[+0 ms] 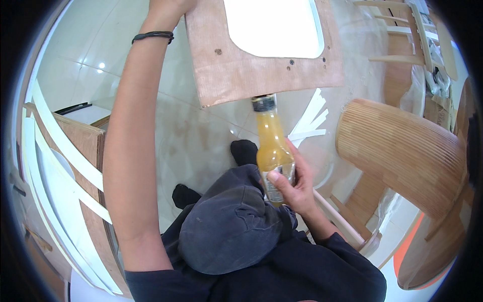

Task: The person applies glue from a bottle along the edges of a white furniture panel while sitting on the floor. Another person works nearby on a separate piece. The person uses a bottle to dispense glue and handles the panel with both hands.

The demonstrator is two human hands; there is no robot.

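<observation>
My right hand is wrapped round the lower part of a clear bottle of yellow liquid, its thumb across the label. The bottle's black cap points away from me and meets or passes under the near edge of a reddish-brown wooden board; which of the two I cannot tell. Inside the board is a bright white area with rounded corners, and a few dark spots mark the wood. At the board's upper left is my left hand, with a black band on the wrist; its fingers are cut off by the frame.
White strips lie on the glossy tiled floor beyond the bottle. A curved, ribbed wooden piece stands at right, with wooden chair-like frames behind. Long white bands and a wooden box edge are at left.
</observation>
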